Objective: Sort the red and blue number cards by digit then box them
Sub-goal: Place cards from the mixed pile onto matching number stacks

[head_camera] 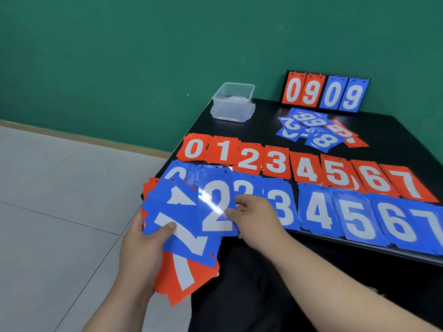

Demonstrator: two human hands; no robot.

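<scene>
Left hand (141,245) grips a fanned stack of red and blue plastic number cards (184,279), thumb curled onto the top card, a blue 7 (182,226) turned at an angle; red cards fan out below it. The stack is held off the table's near left corner, over the grey tiled floor (48,188). Right hand (254,216) pinches a blue card with a white 2 (217,207) by its right edge, fingers closed on it. That card sits upright to camera with glare across it, over the left end of the blue row and partly covering the blue 2 pile (244,185); cannot tell whether it touches the piles beneath. On the black table (263,121): the far row of red card piles runs 0 (193,148) to 7 (407,183), left to right. The near row of blue card piles runs from 0 (175,171) through 3 (280,204) to 7 (429,226), directly in front of the red row, edges overlapping. Behind the rows on the right lies a loose heap of blue and red cards (316,130); 9s, 8s and a 2 are readable. The clear plastic box (233,101) stands at the far left corner, no lid on it. A black flip scoreboard (326,92) stands at the far edge against the green wall (119,56), showing red 09 and blue 09.
</scene>
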